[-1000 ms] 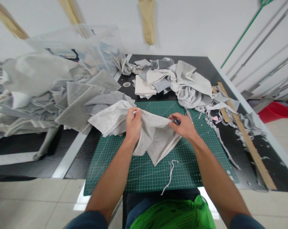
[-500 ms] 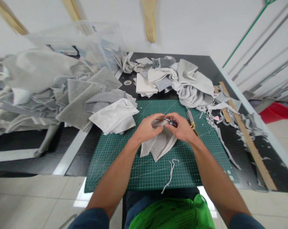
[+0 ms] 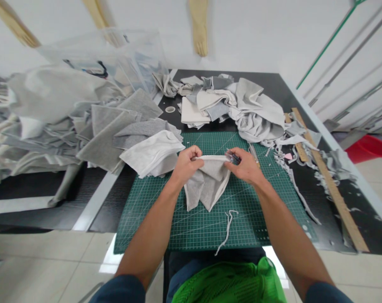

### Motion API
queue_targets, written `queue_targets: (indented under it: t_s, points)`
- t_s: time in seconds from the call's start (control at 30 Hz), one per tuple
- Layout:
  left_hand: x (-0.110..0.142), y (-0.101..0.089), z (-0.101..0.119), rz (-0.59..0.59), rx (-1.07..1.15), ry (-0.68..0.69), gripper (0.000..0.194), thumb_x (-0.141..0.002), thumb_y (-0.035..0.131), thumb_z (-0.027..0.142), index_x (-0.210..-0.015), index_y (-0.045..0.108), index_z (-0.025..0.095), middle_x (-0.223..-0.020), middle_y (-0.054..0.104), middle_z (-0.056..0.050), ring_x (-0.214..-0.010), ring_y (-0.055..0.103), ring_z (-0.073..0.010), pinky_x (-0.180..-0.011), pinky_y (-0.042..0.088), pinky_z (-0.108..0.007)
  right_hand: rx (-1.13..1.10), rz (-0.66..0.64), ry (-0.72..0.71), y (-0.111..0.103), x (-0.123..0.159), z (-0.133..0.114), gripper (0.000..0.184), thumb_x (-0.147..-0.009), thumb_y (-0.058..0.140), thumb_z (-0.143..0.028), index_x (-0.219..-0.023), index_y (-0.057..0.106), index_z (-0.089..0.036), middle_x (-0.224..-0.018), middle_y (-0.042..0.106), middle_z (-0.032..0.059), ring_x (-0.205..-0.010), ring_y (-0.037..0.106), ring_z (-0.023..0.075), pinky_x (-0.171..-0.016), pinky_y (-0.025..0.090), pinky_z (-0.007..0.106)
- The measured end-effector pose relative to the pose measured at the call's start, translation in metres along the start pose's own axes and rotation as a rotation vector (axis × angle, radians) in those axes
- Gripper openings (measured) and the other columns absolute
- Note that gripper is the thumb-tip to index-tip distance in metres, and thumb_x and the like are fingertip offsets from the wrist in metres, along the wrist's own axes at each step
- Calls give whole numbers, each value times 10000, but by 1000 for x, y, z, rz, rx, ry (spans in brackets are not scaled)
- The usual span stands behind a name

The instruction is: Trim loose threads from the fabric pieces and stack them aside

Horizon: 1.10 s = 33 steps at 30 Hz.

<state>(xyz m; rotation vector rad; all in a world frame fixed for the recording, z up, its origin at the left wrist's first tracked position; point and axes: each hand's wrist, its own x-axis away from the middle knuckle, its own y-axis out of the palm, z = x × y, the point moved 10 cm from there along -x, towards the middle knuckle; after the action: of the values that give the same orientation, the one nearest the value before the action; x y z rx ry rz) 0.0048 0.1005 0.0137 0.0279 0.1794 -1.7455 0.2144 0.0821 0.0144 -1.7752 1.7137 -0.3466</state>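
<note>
A grey fabric piece (image 3: 209, 181) hangs between my hands over the green cutting mat (image 3: 191, 231), its top edge pulled straight and its lower corners near the mat. My left hand (image 3: 188, 164) pinches the left end of that edge. At the right end, my right hand (image 3: 244, 165) grips the cloth and also has a small dark-and-clear tool (image 3: 234, 158) in its fingers; its kind is mostly hidden. Scissors (image 3: 254, 153) with gold handles lie just beyond my right hand, partly covered by it. A loose white fabric strip (image 3: 227, 233) rests near the mat's front edge.
Grey cloth pieces (image 3: 61, 97) are heaped at the left before a clear plastic box (image 3: 140, 59). More folded fabric (image 3: 216, 101) lies behind the mat, near a tape roll (image 3: 170, 109). Wooden rulers (image 3: 332, 185) and scraps lie right. A red bucket (image 3: 369, 149) stands on the floor.
My hands have moved apart from close together, my left hand going left and drawing the fabric's top edge taut. The small tool stays in my right hand.
</note>
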Motion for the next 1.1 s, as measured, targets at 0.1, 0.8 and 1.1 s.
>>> queue_targets:
  t_s: [0.1, 0.8, 1.1]
  points:
    - [-1, -9, -2, 82, -100, -7, 219, -645, 698, 223, -605, 482, 220, -561, 411, 48, -537, 332, -120, -533, 227, -274, -169, 24, 67, -5, 0, 6, 279, -755, 723, -295, -1012, 675, -199, -870, 690, 4, -740, 588, 170, -703, 457, 310]
    - [10, 47, 0, -216, -314, 18, 355, -842, 692, 469, -684, 558, 180, -631, 494, 47, -607, 431, -111, -566, 310, -248, -795, -176, 99, 32, 7, -19, 406, -832, 784, -328, -1171, 579, -242, -981, 691, 11, -824, 635, 145, -727, 479, 281]
    - [8, 39, -1, -130, -34, -23, 295, -841, 729, 425, -725, 636, 171, -654, 534, 37, -604, 454, -106, -582, 365, -240, -731, -75, 29, 19, 7, -19, 391, -855, 782, -403, -1158, 606, -228, -1051, 689, 44, -975, 628, 182, -905, 487, 338]
